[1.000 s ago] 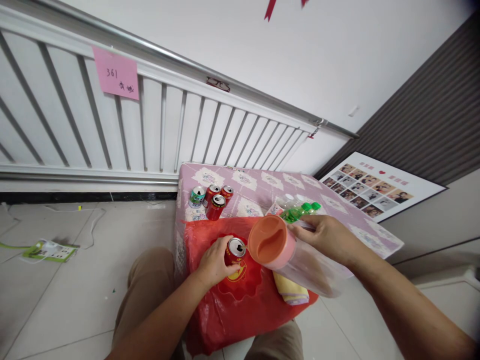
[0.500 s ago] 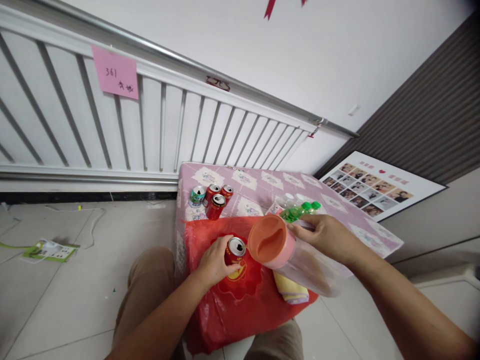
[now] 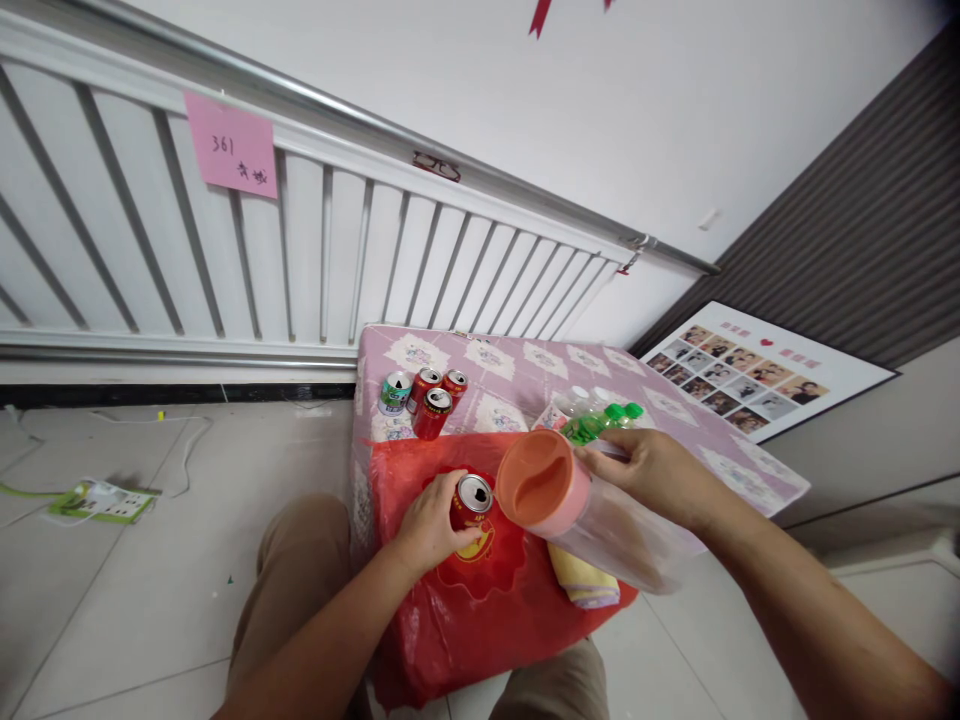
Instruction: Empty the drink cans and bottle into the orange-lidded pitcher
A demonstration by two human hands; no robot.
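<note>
My left hand (image 3: 435,522) is wrapped around an opened red drink can (image 3: 469,508), over a red scalloped dish (image 3: 491,575). My right hand (image 3: 641,465) grips the handle of a clear pitcher (image 3: 622,535) with an orange-pink lid (image 3: 536,482). The pitcher is tilted with its lid end beside the can's top, and brownish liquid shows dimly in its body. Under the pitcher lies a folded yellow cloth (image 3: 583,578). Whether the can's base touches the dish is hidden.
Red plastic sheeting (image 3: 450,650) covers the near part of the table (image 3: 510,365). Red cans (image 3: 433,415) and a green-white can (image 3: 394,393) stand at the back left. Behind my right hand are green-capped bottles (image 3: 615,415). A radiator (image 3: 300,260) runs along the wall.
A thin streak of liquid between the pitcher's lid and the can showed before and is no longer visible. Both hands have stayed nearly still.
</note>
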